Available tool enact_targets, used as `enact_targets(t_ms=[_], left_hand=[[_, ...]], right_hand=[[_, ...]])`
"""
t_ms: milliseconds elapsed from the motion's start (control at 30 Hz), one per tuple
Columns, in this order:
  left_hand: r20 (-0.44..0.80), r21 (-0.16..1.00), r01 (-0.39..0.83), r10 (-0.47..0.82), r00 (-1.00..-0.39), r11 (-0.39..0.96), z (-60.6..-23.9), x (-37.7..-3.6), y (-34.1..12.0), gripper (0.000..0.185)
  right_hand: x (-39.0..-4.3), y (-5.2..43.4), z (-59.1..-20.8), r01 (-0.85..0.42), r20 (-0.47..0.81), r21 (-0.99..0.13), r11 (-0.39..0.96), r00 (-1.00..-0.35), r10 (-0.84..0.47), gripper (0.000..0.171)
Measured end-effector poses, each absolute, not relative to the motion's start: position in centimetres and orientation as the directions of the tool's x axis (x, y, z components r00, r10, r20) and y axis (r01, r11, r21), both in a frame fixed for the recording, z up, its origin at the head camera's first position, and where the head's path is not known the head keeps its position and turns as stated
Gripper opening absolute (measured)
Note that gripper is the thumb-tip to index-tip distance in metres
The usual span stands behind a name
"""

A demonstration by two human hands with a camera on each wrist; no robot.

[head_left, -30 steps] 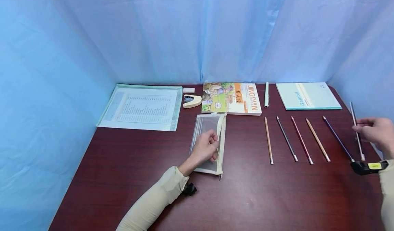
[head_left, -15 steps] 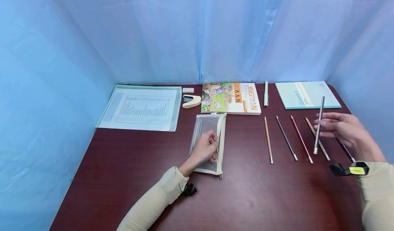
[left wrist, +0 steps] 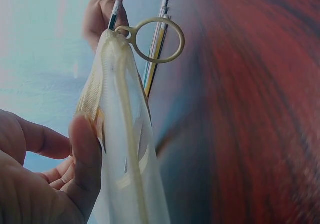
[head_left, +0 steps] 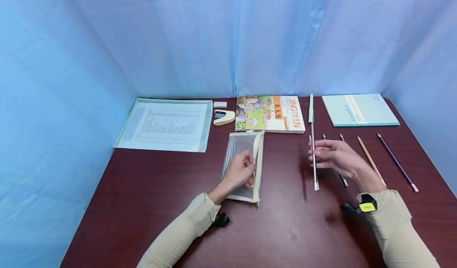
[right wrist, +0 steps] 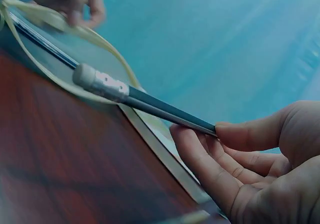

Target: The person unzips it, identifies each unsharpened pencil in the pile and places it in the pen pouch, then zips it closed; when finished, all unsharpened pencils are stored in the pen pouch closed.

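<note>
From the head camera I see my left hand point(head_left: 240, 172) pinching the open edge of the mesh pencil pouch point(head_left: 242, 163) on the dark table point(head_left: 285, 228). My right hand point(head_left: 335, 155) grips a grey pencil point(head_left: 314, 157) above the table, between the pouch and the row of loose pencils point(head_left: 369, 161).

On the left wrist view, thumb and fingers point(left wrist: 85, 154) hold the pouch's cream rim point(left wrist: 120, 134) up, its ring pull point(left wrist: 157, 39) hanging free.

On the right wrist view, thumb and fingers point(right wrist: 200, 159) clamp the pencil point(right wrist: 150, 103), eraser end point(right wrist: 85, 76) pointing toward the pouch mouth point(right wrist: 60, 28).
</note>
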State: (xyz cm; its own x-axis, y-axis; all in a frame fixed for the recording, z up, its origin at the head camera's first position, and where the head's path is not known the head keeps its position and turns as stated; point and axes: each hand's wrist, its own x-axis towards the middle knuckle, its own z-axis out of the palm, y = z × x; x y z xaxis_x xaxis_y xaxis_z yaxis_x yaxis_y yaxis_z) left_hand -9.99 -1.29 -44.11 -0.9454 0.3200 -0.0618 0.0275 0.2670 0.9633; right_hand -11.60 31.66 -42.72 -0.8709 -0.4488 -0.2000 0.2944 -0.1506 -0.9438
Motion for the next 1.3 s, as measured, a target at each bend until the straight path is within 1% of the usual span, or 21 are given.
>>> enact_targets(t_ms=[233, 300, 400, 467, 633, 800, 900, 1133, 1300], left_hand=[[-0.057, 0.959, 0.035, 0.315, -0.947, 0.280, -44.3, -10.1, -1.2, 0.006], [-0.064, 0.959, 0.028, 0.313, -0.948, 0.281, -44.2, -10.0, -1.2, 0.006], [-0.075, 0.961, 0.015, 0.312, -0.947, 0.277, -44.2, -10.0, -1.2, 0.006], [-0.081, 0.961, 0.009, 0.311, -0.947, 0.275, -44.1, -10.0, -1.2, 0.006], [-0.084, 0.962, 0.005, 0.313, -0.946, 0.273, -44.0, -10.1, -1.2, 0.005], [-0.099, 0.963, -0.010, 0.316, -0.944, 0.270, -43.9, -10.1, -1.3, 0.006], [-0.097, 0.961, -0.007, 0.314, -0.944, 0.277, -43.9, -10.1, -1.2, 0.006], [-0.101, 0.961, -0.010, 0.317, -0.943, 0.277, -43.9, -10.1, -1.2, 0.005], [-0.108, 0.960, -0.015, 0.319, -0.942, 0.281, -44.0, -10.0, -1.2, 0.007]], right_hand=[[-11.5, 26.7, -43.7, 0.351, -0.285, -0.934, -0.061, -0.837, -0.467, 0.027], [-11.5, 25.3, -44.2, 0.383, -0.322, -0.923, -0.040, -0.826, -0.463, 0.032], [-11.6, 23.3, -44.9, 0.416, -0.367, -0.909, -0.006, -0.808, -0.461, 0.047], [-11.7, 22.2, -45.3, 0.432, -0.385, -0.902, 0.006, -0.797, -0.466, 0.054], [-12.3, 19.9, -45.6, 0.429, -0.391, -0.903, 0.032, -0.789, -0.474, 0.058], [-13.1, 18.5, -45.9, 0.424, -0.402, -0.904, 0.046, -0.811, -0.425, 0.060], [-13.4, 17.8, -46.0, 0.428, -0.408, -0.903, 0.027, -0.837, -0.366, 0.059], [-13.2, 16.1, -45.8, 0.396, -0.379, -0.918, -0.022, -0.892, -0.247, 0.057], [-12.9, 15.8, -45.6, 0.368, -0.365, -0.930, 0.030, -0.903, -0.226, 0.054]])
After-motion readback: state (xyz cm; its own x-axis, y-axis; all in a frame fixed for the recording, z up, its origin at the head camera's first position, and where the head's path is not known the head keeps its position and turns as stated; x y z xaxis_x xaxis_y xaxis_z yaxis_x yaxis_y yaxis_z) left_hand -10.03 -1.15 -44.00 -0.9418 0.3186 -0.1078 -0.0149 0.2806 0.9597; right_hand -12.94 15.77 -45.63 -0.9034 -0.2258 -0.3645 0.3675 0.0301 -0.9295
